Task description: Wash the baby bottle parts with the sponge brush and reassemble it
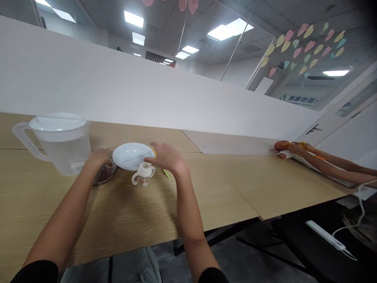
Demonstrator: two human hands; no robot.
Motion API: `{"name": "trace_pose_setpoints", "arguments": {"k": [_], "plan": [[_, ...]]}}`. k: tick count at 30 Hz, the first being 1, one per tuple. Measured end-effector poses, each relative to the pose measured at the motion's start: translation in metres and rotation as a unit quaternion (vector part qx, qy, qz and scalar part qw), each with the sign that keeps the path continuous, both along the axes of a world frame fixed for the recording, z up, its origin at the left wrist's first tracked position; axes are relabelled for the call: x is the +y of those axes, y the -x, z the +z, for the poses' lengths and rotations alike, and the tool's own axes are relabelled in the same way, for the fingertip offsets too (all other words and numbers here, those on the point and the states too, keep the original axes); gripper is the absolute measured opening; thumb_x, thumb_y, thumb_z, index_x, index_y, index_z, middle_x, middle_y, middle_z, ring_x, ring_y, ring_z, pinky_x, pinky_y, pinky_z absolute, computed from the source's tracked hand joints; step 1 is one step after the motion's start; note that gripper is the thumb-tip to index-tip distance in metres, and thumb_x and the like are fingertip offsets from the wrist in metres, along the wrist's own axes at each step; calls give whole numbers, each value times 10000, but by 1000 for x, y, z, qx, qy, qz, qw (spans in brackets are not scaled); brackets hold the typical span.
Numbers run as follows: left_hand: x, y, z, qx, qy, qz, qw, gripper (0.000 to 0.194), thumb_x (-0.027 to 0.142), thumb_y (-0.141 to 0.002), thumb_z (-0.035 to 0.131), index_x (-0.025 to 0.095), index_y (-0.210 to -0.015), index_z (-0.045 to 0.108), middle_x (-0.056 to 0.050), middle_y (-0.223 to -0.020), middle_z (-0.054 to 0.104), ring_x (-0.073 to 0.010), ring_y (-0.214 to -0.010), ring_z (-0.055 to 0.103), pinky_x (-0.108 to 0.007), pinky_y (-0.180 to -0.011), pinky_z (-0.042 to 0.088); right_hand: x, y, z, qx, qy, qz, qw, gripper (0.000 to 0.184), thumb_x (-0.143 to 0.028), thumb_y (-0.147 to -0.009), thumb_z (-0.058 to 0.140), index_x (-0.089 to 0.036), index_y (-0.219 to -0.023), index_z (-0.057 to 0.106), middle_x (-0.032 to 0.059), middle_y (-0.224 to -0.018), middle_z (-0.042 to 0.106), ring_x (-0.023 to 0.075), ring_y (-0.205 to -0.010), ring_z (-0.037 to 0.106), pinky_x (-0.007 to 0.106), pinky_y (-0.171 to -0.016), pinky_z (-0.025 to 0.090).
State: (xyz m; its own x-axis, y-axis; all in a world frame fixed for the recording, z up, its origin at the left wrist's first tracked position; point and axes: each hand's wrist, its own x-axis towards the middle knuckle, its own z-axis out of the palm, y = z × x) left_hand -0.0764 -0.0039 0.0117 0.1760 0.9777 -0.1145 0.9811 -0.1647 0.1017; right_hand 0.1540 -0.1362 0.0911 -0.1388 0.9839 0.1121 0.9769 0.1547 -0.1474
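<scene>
My hands sit on either side of a white round plate (pixel 132 156) with a thin dark line across its face, and I can't tell whether it lies flat or tips up. My left hand (pixel 98 157) is curled downward at the plate's left edge, over the rim of a glass bowl (pixel 104 177) with something dark inside; I can't tell if it grips anything. My right hand (pixel 166 157) reaches over the plate's right edge, fingers loosely spread, with a bit of yellow (pixel 154 153) showing under the fingertips. I can't tell if it is pinching that. Just in front of the plate stands a small two-handled baby bottle (pixel 143 175) with red lettering too small to read, and a green stick (pixel 165 173) pokes out from under the plate's right side. Left of the plate, a clear plastic pitcher of water (pixel 63 145) with a white lid stands between it and the bench's (pixel 212 196) far left, its handle pointing away. Well right of the plate, a co-worker's forearms (pixel 332 165) reach in, their hands on something orange-pink and a white cloth (pixel 284 155). A white partition (pixel 118 82) runs along the bench's far edge. The near edge passes under my forearms, well apart from the bottle.
</scene>
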Motion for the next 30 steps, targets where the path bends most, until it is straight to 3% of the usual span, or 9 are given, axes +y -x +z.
{"name": "trace_pose_setpoints", "arguments": {"k": [4, 7, 9, 11, 13, 16, 19, 25, 30], "plan": [[-9, -3, 8, 18, -17, 29, 999, 238, 223, -664, 722, 109, -859, 647, -169, -945, 710, -313, -957, 652, -301, -715, 466, 0, 0, -1, -3, -2, 7, 1000, 373, -456, -886, 619, -170, -1125, 613, 118, -1074, 718, 239, -961, 675, 277, -688, 458], [-27, 1, 32, 35, -32, 49, 998, 289, 163, -684, 685, 43, -945, 653, -240, -1033, 680, -358, -982, 642, -359, -747, 476, -2, -3, 0, 11, -15, -12, 1000, 409, -446, -891, 616, -162, -1184, 599, 133, -1089, 711, 257, -1000, 665, 292, -716, 468], [-45, -1, 52, 35, -73, 56, 995, 366, 214, -766, 631, 30, -1083, 634, -272, -1166, 628, -392, -1065, 605, -410, -804, 475, -4, -6, 0, 23, -22, -17, 999, 458, -431, -886, 631, -162, -1252, 569, 134, -1083, 712, 263, -1030, 656, 303, -753, 476], [-65, -9, 68, -8, -154, 10, 988, 403, 297, -857, 546, 119, -1211, 621, -193, -1210, 629, -361, -1118, 582, -414, -885, 457, -5, -8, 1, 40, -34, 5, 999, 545, -406, -867, 666, -173, -1335, 511, 131, -1132, 701, 263, -1084, 638, 318, -810, 480], [-82, -22, 76, -86, -168, -89, 978, 509, 349, -851, 568, 201, -1339, 565, -118, -1234, 625, -298, -1102, 595, -363, -923, 443, -6, -9, 1, 64, -48, 50, 996, 666, -364, -839, 709, -191, -1416, 428, 132, -1265, 649, 251, -1151, 609, 330, -879, 473], [-95, -44, 76, -177, -115, -207, 955, 503, 410, -837, 565, 248, -1313, 584, -56, -1257, 615, -242, -1072, 604, -305, -930, 430, -3, -10, 1, 97, -38, 123, 987, 805, -276, -799, 751, -203, -1481, 330, 132, -1377, 578, 226, -1189, 587, 330, -941, 458], [-96, -58, 68, -198, -69, -273, 939, 382, 390, -826, 546, 212, -1152, 638, -60, -1221, 638, -241, -1052, 600, -303, -892, 431, 4, -11, -2, 110, 7, 149, 983, 858, -184, -771, 755, -207, -1497, 299, 119, -1271, 644, 206, -1109, 622, 312, -901, 471], [-91, -67, 61, -181, -17, -289, 940, 221, 329, -792, 545, 199, -933, 653, -47, -995, 689, -223, -914, 619, -297, -789, 441, 22, -10, -12, 83, 73, 135, 985, 851, -155, -725, 780, -246, -1459, 359, 82, -1208, 663, 189, -1013, 643, 268, -788, 474], [-81, -71, 52, -166, -18, -283, 944, 227, 357, -769, 594, 205, -921, 667, -45, -921, 692, -228, -886, 627, -296, -770, 442, 29, -7, -16, 36, 68, 144, 987, 611, -118, -705, 791, -181, -1267, 558, 76, -1138, 689, 184, -1013, 638, 243, -759, 447]]}}
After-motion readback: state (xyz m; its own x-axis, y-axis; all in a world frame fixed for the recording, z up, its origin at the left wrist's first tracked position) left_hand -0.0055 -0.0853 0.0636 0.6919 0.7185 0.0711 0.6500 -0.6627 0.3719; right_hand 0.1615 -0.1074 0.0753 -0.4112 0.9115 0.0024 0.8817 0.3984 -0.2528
